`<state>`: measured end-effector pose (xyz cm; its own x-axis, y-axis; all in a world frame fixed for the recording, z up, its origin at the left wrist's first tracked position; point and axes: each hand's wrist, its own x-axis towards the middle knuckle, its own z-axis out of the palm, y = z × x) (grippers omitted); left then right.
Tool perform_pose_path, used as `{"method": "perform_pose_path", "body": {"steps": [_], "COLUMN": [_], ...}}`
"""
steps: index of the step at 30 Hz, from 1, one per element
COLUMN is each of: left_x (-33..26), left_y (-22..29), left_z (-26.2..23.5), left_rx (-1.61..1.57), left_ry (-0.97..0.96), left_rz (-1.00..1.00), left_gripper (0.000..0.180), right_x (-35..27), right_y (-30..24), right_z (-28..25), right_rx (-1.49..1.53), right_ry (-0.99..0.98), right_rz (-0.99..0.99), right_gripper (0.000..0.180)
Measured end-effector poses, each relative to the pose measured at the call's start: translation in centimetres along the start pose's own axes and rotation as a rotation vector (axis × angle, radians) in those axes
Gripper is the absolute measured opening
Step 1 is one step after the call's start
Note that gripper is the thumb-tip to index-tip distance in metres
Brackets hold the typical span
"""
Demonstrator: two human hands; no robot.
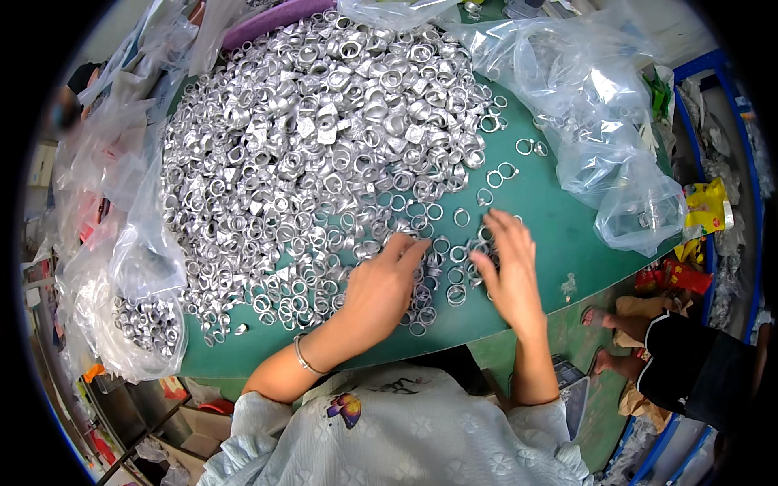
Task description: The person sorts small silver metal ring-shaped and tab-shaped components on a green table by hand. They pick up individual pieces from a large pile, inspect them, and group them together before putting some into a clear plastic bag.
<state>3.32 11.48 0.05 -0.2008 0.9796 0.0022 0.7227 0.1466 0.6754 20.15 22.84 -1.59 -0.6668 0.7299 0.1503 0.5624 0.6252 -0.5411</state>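
Observation:
A large heap of silver-coloured metal rings covers much of the green table, thinning into single rings toward my hands. My left hand, with a bangle on its wrist, rests over the heap's near right edge. Its fingers are curled and drawn together at the tips; anything between them is hidden. To the right, my right hand lies low over the tabletop with thumb and fingers apart. A small cluster of rings sits between the two hands, partly under the right fingers.
Clear plastic bags lie along the right and left sides of the table; the left one holds rings. A purple edge borders the heap at the back. Another person is at the right, beside blue-framed shelves.

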Motion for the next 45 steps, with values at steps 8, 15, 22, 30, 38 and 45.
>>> {"method": "perform_pose_path", "body": {"steps": [8, 15, 22, 30, 38, 45], "left_x": [1.0, 1.0, 1.4, 0.8, -0.6, -1.5], "left_y": [1.1, 0.6, 3.4, 2.6, 1.2, 0.3], "left_z": [0.0, 0.3, 0.0, 0.5, 0.1, 0.1], "left_rx": [-0.298, -0.414, -0.448, -0.667, -1.334, -1.677], "left_ry": [-0.031, -0.019, 0.054, 0.048, -0.211, -0.343], "left_rz": [0.053, 0.023, 0.028, -0.032, -0.403, -0.634], "left_gripper": [0.032, 0.031, 0.044, 0.036, 0.019, 0.021], "right_x": [6.9, 4.4, -0.6, -0.7, -2.3, -2.3], "right_y": [4.6, 4.6, -1.2, -1.1, 0.2, 2.3], "right_z": [-1.7, -1.1, -1.4, -1.4, -1.1, -2.7], "right_rx": [-0.074, 0.231, 1.278, 0.668, 0.193, 0.178], "right_ry": [0.258, 0.185, -0.179, 0.138, 0.043, 0.313], "right_rz": [-0.102, 0.147, 0.363, 0.198, 0.055, 0.233], "right_gripper": [0.026, 0.018, 0.009, 0.009, 0.029, 0.015]}}
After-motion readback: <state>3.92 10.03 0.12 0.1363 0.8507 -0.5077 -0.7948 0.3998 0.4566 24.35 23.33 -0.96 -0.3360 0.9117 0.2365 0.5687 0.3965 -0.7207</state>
